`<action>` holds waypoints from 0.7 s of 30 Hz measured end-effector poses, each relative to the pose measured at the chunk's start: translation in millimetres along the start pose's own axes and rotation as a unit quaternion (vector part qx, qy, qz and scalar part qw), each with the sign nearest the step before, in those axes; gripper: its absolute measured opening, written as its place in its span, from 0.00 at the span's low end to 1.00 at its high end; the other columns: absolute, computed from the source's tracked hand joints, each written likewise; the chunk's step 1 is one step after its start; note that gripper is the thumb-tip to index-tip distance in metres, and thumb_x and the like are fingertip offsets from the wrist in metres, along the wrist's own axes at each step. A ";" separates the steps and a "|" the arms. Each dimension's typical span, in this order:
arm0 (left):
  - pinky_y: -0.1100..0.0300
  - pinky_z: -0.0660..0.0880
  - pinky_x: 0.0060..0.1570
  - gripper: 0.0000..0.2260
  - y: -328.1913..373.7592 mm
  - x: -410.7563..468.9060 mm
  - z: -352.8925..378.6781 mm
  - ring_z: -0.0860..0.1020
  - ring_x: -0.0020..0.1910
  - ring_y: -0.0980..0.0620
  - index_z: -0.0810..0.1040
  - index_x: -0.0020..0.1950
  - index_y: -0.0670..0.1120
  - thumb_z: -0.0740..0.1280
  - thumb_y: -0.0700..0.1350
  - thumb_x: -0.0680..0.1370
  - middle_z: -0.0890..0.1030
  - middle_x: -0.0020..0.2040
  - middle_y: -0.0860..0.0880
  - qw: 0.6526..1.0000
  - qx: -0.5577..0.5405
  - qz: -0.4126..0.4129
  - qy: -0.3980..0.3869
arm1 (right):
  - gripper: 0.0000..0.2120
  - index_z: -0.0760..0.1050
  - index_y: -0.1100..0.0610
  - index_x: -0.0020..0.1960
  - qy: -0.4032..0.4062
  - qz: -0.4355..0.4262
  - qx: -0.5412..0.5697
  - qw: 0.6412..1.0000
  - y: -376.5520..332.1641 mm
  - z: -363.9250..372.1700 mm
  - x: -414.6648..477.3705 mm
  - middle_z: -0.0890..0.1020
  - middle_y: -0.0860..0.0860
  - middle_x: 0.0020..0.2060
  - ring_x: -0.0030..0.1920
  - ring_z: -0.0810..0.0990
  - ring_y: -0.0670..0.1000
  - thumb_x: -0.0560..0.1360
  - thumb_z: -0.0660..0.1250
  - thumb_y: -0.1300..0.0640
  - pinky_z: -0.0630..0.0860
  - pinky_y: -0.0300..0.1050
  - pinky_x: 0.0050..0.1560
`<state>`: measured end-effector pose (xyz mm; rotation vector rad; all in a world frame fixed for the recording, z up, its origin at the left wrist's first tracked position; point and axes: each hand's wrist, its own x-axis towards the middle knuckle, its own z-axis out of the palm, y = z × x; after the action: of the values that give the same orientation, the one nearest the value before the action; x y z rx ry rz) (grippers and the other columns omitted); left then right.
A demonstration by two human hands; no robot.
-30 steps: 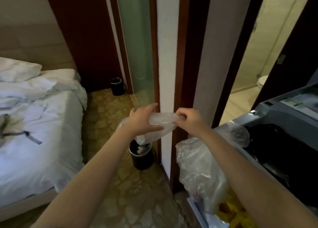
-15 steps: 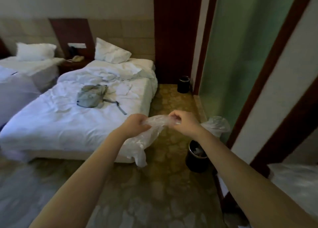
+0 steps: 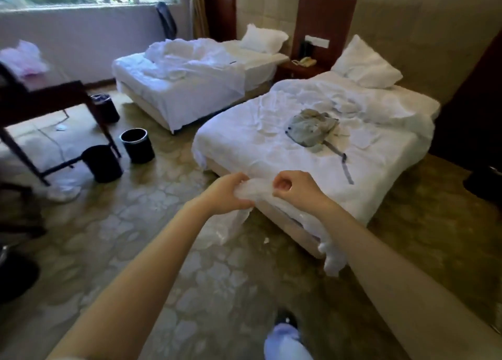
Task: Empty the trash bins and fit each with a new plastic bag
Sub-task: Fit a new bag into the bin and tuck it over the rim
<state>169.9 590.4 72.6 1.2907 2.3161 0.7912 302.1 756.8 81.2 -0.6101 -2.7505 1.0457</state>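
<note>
While no writing or brand can be read anywhere in the blurred view, the room's contents are plain enough. Largest are two unmade beds with white sheets: the nearer bed [image 3: 285, 142] runs away toward the headboard wall on the right, with a crumpled grey-green bag [image 3: 312, 127] and its strap lying on it, and the farther bed [image 3: 184, 85] stands beside it nearer the window. A dark wooden table [image 3: 46, 99] stands at the left on the patterned beige carpet [image 3: 152, 237].

Three black cylindrical trash bins sit near that table: one bin [image 3: 102, 163] just beside its front leg, a second bin [image 3: 137, 145] with a pale rim close to the right of it, and a third bin [image 3: 105, 107] behind the table leg.

At the centre, the left hand [image 3: 226, 194] and the right hand [image 3: 294, 187] each pinch a thin clear plastic bag [image 3: 258, 190] with fingers curled tight. The bag is stretched crosswise between them, its long axis left to right, with loose film hanging below each hand in front of the nearer bed's corner.
</note>
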 end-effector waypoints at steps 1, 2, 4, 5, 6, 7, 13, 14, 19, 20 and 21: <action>0.62 0.70 0.49 0.24 -9.8 0.5 -4.6 0.74 0.51 0.55 0.72 0.65 0.49 0.74 0.52 0.72 0.76 0.54 0.54 1.000 -0.006 -0.010 0.005 | 0.04 0.79 0.51 0.46 -0.010 -0.012 0.003 1.000 -5.4 10.4 15.5 0.80 0.47 0.41 0.44 0.78 0.46 0.73 0.71 0.59 0.73 0.38 0.48; 0.62 0.70 0.47 0.23 -24.7 2.3 -10.5 0.75 0.50 0.54 0.73 0.63 0.48 0.73 0.54 0.72 0.76 0.53 0.54 0.999 -0.009 -0.032 0.013 | 0.04 0.79 0.51 0.45 -0.026 -0.027 0.006 0.999 -11.3 23.8 35.2 0.80 0.45 0.39 0.43 0.78 0.46 0.73 0.71 0.59 0.73 0.37 0.47; 0.60 0.70 0.46 0.22 -57.0 10.4 -25.8 0.76 0.51 0.52 0.74 0.63 0.48 0.72 0.56 0.73 0.77 0.52 0.53 0.997 -0.005 -0.073 0.033 | 0.04 0.79 0.50 0.44 -0.063 -0.058 0.010 0.996 -23.0 48.9 80.1 0.79 0.43 0.38 0.43 0.78 0.45 0.73 0.71 0.59 0.72 0.37 0.46; 0.60 0.70 0.48 0.22 -72.3 16.5 -34.7 0.76 0.52 0.52 0.74 0.63 0.47 0.70 0.56 0.74 0.77 0.52 0.53 0.995 -0.002 -0.093 0.045 | 0.03 0.79 0.51 0.45 -0.082 -0.070 0.018 0.994 -28.1 59.5 102.8 0.80 0.44 0.38 0.43 0.78 0.46 0.73 0.71 0.59 0.73 0.38 0.46; 0.59 0.70 0.50 0.23 -87.8 23.9 -45.3 0.75 0.54 0.52 0.73 0.64 0.48 0.69 0.57 0.74 0.76 0.54 0.52 0.991 -0.003 -0.119 0.056 | 0.03 0.80 0.52 0.46 -0.100 -0.081 0.026 0.991 -33.7 69.1 127.4 0.80 0.45 0.39 0.44 0.79 0.47 0.73 0.71 0.59 0.75 0.38 0.47; 0.59 0.70 0.53 0.23 -101.6 31.9 -56.6 0.75 0.56 0.52 0.73 0.66 0.48 0.68 0.58 0.75 0.76 0.56 0.52 0.987 -0.009 -0.145 0.065 | 0.03 0.81 0.53 0.47 -0.113 -0.099 0.029 0.988 -39.9 77.2 151.9 0.81 0.46 0.40 0.44 0.79 0.47 0.73 0.71 0.58 0.76 0.39 0.48; 0.57 0.68 0.61 0.25 -160.3 84.5 -146.4 0.72 0.64 0.51 0.70 0.70 0.48 0.62 0.60 0.77 0.73 0.65 0.52 0.958 -0.035 -0.270 0.094 | 0.05 0.81 0.52 0.49 -0.159 -0.184 0.049 0.969 -94.7 104.0 292.0 0.80 0.43 0.40 0.42 0.78 0.42 0.73 0.72 0.56 0.77 0.36 0.47; 0.57 0.68 0.60 0.25 -171.7 92.5 -162.2 0.72 0.64 0.51 0.71 0.69 0.48 0.62 0.60 0.78 0.74 0.65 0.52 0.952 -0.034 -0.284 0.106 | 0.05 0.81 0.52 0.49 -0.171 -0.196 0.048 0.964 -104.8 107.9 312.3 0.80 0.43 0.40 0.41 0.77 0.41 0.73 0.72 0.55 0.75 0.32 0.44; 0.59 0.69 0.55 0.25 -230.7 108.0 -206.5 0.73 0.60 0.53 0.71 0.68 0.50 0.62 0.63 0.77 0.74 0.63 0.52 0.918 -0.078 -0.358 0.150 | 0.05 0.81 0.53 0.47 -0.217 -0.252 0.079 0.940 -147.6 147.9 397.5 0.81 0.45 0.40 0.42 0.79 0.45 0.71 0.73 0.59 0.78 0.40 0.48; 0.59 0.69 0.56 0.27 -241.2 107.1 -211.2 0.72 0.60 0.53 0.70 0.69 0.50 0.63 0.64 0.76 0.73 0.63 0.53 0.913 -0.088 -0.370 0.144 | 0.06 0.81 0.52 0.46 -0.232 -0.260 0.084 0.933 -155.6 158.4 409.9 0.82 0.45 0.40 0.43 0.80 0.46 0.71 0.74 0.59 0.79 0.42 0.49; 0.58 0.69 0.56 0.28 -252.7 106.8 -216.6 0.72 0.60 0.53 0.69 0.70 0.51 0.64 0.64 0.74 0.72 0.63 0.53 0.910 -0.097 -0.378 0.138 | 0.06 0.81 0.50 0.46 -0.247 -0.271 0.083 0.927 -165.3 168.0 421.5 0.82 0.45 0.40 0.43 0.80 0.45 0.71 0.73 0.59 0.79 0.43 0.49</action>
<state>-170.8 512.4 74.9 0.1379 2.5632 0.9146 -178.8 718.8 57.8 0.4912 -2.8880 1.3957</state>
